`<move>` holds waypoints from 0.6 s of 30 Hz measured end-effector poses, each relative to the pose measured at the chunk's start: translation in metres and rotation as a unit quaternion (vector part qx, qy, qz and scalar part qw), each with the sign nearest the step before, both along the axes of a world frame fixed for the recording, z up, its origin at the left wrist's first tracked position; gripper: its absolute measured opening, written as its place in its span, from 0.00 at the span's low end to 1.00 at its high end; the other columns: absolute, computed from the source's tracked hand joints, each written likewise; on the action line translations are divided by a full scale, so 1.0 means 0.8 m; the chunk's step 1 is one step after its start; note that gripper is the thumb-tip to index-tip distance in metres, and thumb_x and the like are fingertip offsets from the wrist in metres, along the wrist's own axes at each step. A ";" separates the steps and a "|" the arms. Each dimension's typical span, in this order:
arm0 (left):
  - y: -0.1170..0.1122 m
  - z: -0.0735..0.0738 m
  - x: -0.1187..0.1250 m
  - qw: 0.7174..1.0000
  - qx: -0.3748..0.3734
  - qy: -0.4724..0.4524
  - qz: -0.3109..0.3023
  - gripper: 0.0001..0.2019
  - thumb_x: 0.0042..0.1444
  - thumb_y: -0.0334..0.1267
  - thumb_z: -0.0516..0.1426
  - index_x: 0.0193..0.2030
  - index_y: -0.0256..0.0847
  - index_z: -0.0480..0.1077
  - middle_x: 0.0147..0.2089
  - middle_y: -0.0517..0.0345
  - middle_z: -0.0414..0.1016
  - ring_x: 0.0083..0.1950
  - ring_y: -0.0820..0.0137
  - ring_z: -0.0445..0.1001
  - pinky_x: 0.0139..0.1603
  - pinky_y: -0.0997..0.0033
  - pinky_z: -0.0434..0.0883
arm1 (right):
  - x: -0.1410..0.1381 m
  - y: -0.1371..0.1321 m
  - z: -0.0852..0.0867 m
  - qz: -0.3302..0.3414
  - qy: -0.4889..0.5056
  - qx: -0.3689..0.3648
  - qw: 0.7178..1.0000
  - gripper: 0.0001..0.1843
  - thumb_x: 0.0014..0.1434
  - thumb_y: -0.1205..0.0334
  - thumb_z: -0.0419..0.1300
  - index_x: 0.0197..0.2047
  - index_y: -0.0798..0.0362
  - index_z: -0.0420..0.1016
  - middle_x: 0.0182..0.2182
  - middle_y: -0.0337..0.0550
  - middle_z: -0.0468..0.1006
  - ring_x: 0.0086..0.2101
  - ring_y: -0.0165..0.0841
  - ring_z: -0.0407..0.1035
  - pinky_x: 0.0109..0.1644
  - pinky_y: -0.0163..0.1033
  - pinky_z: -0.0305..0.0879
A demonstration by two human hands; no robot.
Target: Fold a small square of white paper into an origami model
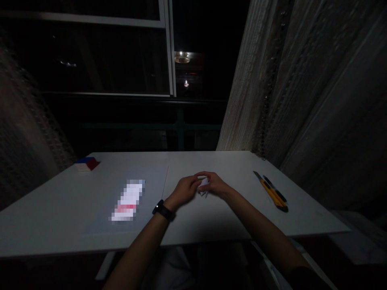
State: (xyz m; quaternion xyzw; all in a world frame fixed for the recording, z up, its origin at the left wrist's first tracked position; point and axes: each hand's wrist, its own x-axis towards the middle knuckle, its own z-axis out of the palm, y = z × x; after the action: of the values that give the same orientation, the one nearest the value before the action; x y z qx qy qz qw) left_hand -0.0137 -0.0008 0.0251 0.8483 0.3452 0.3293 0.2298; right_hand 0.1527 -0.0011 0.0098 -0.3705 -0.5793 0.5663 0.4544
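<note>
A small piece of folded white paper [204, 185] is held just above the middle of the white table, its pointed edges sticking out below the fingers. From the right, my right hand [217, 184] closes round it with thumb and fingers. My left hand [185, 190], with a black watch [163, 210] on its wrist, meets it from the other side, thumb and fingertips at the paper. The fingers partly cover the paper, so its full shape is hidden.
On the white table [187, 161], a lit, pixelated phone-like rectangle [128, 200] lies left of my hands. A coloured puzzle cube [86, 164] sits at the far left. To the right lie a yellow box cutter [270, 191] and a dark pen [274, 188]. Curtains [242, 80] flank a dark window.
</note>
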 end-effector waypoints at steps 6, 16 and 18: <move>0.000 0.001 0.000 0.999 -0.026 -0.019 -0.022 0.13 0.56 0.40 0.47 0.30 0.37 0.70 0.27 0.59 0.69 0.29 0.73 0.64 0.30 0.75 0.58 | -0.002 0.001 -0.003 -0.036 -0.012 0.005 0.999 0.30 0.26 0.69 0.70 0.38 0.59 0.71 0.21 0.38 0.75 0.20 0.30 0.69 0.24 0.35 0.65; -0.001 -0.004 0.001 0.997 -0.073 -0.022 -0.025 0.18 0.53 0.49 0.49 0.25 0.36 0.67 0.21 0.62 0.63 0.25 0.75 0.60 0.25 0.76 0.55 | -0.008 -0.004 0.005 -0.031 -0.015 -0.001 0.999 0.33 0.23 0.73 0.68 0.39 0.57 0.71 0.21 0.35 0.75 0.21 0.29 0.68 0.24 0.34 0.65; 0.001 -0.005 0.001 0.996 -0.075 -0.027 -0.029 0.18 0.53 0.48 0.49 0.24 0.36 0.67 0.20 0.62 0.63 0.25 0.75 0.60 0.25 0.76 0.55 | -0.009 -0.003 0.004 -0.027 -0.012 0.006 1.000 0.33 0.23 0.73 0.69 0.39 0.56 0.70 0.22 0.35 0.75 0.22 0.29 0.68 0.25 0.34 0.66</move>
State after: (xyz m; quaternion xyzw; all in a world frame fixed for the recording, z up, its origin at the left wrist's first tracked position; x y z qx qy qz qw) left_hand -0.0130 -0.0003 0.0211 0.8288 0.3382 0.3188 0.3116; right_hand 0.1456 -0.0038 0.0127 -0.3901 -0.5780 0.5456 0.4648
